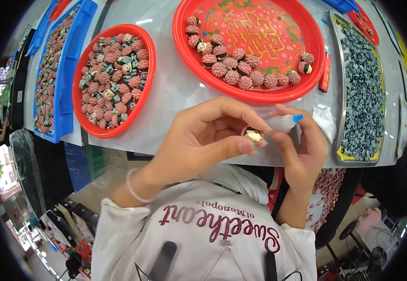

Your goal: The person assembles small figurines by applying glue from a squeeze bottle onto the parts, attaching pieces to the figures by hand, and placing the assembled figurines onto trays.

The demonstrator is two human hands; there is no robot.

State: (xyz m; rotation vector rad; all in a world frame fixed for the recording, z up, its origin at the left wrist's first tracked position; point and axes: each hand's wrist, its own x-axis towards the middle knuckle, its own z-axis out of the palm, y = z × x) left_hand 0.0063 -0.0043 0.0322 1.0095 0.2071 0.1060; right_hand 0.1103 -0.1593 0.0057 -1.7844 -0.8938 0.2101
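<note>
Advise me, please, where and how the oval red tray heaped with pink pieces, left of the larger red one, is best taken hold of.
The red tray seems best taken by a two-sided grip on its long rims, from the near side: its lip frames the heaped pink pieces without being covered. Take care at left, where the blue tray sits close.

We counted one left hand (199, 136) and one right hand (304, 150), one held pink piece (253, 136), one white tube (284, 123) and one red stick (325, 74). Of red trays (252, 96) we saw at least three, of blue bins (65, 96) also at least three, of metal trays (359, 163) one. On the large tray we counted about twenty pink pieces (219, 70) — some overlapped, so we could not be exact.
</note>
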